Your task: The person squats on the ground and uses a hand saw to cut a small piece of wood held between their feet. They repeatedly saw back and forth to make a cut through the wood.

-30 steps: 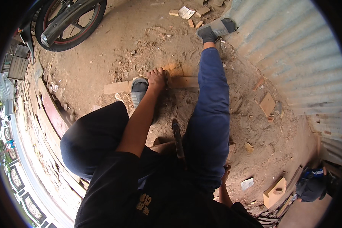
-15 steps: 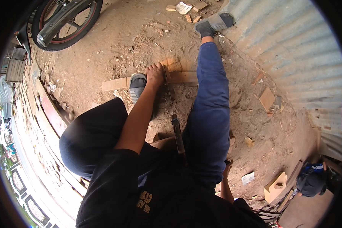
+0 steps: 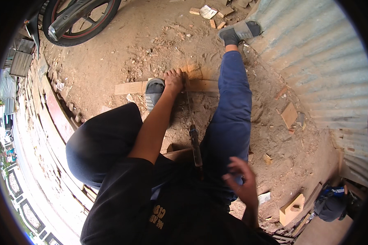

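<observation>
Saw (image 3: 195, 146) lies ahead and left of the right hand (image 3: 243, 182), long axis pointing at the wooden board (image 3: 204, 85). Right hand nearer the saw's near end: empty, fingers spread, apart from it, blue trouser leg (image 3: 234, 110) in between. Left hand (image 3: 173, 81) on the board by the saw's far end, grip unclear. Sandalled foot (image 3: 154, 93) across the board, left of saw.
</observation>
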A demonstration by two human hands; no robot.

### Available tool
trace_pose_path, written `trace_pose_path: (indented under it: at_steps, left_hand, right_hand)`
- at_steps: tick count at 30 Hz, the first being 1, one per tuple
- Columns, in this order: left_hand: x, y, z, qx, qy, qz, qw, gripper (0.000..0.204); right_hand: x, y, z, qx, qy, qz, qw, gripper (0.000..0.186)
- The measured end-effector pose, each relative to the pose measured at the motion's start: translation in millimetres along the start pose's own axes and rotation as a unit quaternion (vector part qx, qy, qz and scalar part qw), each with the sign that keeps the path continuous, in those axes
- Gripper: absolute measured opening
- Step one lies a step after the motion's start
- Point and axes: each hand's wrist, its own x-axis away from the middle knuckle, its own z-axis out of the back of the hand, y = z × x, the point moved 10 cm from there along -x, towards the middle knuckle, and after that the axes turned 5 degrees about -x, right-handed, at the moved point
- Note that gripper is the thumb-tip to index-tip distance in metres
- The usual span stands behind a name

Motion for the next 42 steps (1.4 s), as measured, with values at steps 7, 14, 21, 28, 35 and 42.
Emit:
trace_pose_path:
  at_steps: [7, 14, 21, 28, 35, 42]
  left_hand:
    - [-7, -8, -18, 0.009, 0.029, 0.009, 0.999, 0.046]
    - [-8, -14, -17, 0.000, 0.035, 0.003, 0.999, 0.042]
    - [-10, -6, -11, 0.029, -0.003, 0.013, 0.999, 0.053]
    - [-9, -9, -13, 0.030, -0.037, 0.007, 0.999, 0.087]
    - [4, 3, 12, 0.002, -0.096, -0.053, 0.994, 0.085]
    - [-2, 4, -12, 0.007, -0.024, -0.085, 0.996, 0.068]
  right_hand:
    - [-41, 8, -114, -0.085, -0.071, 0.015, 0.994, 0.039]
    - [-45, 3, -100, -0.080, -0.019, -0.031, 0.996, 0.024]
    - [-9, -18, -63, -0.058, 0.117, 0.010, 0.991, 0.017]
    - [-15, -36, -75, -0.035, 0.030, 0.070, 0.997, 0.051]
    - [-51, -23, -77, -0.082, 0.038, 0.064, 0.994, 0.048]
    - [-32, -33, -72, -0.101, 0.043, 0.095, 0.989, 0.046]
